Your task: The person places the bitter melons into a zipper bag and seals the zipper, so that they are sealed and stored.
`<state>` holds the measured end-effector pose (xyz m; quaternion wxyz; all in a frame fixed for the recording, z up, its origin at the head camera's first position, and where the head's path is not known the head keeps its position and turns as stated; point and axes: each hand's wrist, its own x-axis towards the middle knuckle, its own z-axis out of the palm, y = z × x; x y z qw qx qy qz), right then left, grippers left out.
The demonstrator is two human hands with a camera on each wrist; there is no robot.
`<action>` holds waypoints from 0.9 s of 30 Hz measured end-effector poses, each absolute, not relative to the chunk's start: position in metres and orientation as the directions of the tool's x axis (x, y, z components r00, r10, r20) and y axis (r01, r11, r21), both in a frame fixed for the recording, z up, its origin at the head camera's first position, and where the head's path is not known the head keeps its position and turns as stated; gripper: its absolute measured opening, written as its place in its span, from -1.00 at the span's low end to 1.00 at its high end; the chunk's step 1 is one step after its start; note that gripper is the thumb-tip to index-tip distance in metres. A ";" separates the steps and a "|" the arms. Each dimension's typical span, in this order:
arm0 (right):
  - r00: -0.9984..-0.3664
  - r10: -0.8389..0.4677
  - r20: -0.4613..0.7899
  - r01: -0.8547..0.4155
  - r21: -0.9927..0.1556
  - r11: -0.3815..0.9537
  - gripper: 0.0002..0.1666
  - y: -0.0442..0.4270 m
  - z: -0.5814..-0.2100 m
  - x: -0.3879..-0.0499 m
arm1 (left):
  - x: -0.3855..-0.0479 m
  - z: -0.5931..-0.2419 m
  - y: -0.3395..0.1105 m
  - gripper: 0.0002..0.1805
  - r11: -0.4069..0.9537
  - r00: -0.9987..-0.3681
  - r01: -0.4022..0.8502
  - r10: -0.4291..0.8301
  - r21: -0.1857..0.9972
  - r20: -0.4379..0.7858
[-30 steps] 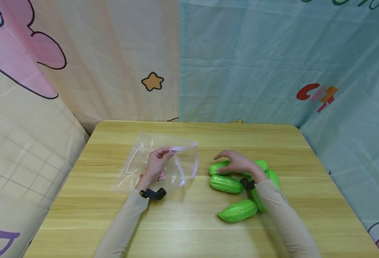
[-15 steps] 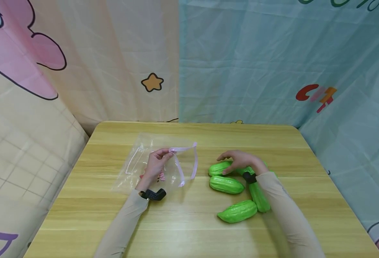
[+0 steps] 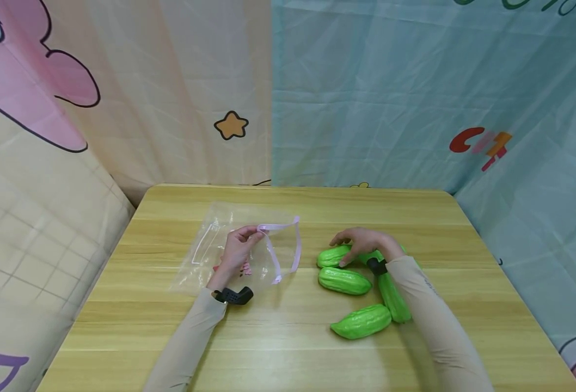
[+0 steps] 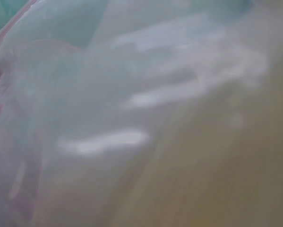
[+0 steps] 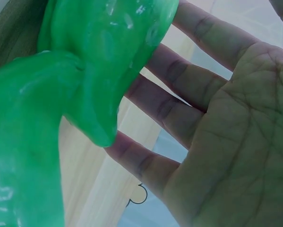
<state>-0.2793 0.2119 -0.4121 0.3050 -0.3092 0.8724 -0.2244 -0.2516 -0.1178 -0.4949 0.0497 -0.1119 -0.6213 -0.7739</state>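
The lilac rim of a clear bag is pinched between the thumb and fingers of a person's left hand, the bag spread on the left half of a wood-grained table, while the right hand is arched over the far end of a group of green gourds, its fingers spread and their tips set against a pointed gourd in the right wrist view. Whether any weight is borne by them cannot be told. A surer hold would be had with the thumb brought opposite the fingers at the gourd's thick middle, as the glossy skin may prove slippery; the left pinch is best kept to one side of the rim, so that the mouth is held apart. Against the frame of a second ago, the right hand is found shifted slightly rightward, with a little more of the upper gourd uncovered; the left hand and bag are seen unchanged. Nearer, the front gourd is placed just beside the long gourd, more of which is now exposed beside the sleeve. The scene is backed by printed curtains.
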 end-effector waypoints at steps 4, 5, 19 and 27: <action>-0.618 -0.669 -0.414 -0.389 -0.579 0.717 -0.27 0.212 -0.414 -0.281 | -0.253 -0.499 -0.117 -0.89 -0.233 -0.964 0.241 0.053 0.942 0.259; -0.617 -0.668 -0.417 -0.386 -0.579 0.718 -0.27 0.212 -0.415 -0.281 | -0.253 -0.499 -0.117 -0.87 -0.238 -0.964 0.243 0.051 0.940 0.262; -0.633 -0.637 -0.440 -0.353 -0.567 0.744 -0.38 0.211 -0.418 -0.283 | -0.251 -0.499 -0.117 -0.86 -0.226 -0.962 0.253 0.041 0.941 0.268; -0.641 -0.639 -0.425 -0.362 -0.566 0.740 -0.46 0.213 -0.421 -0.284 | -0.252 -0.499 -0.117 -0.88 -0.237 -0.964 0.245 0.042 0.940 0.262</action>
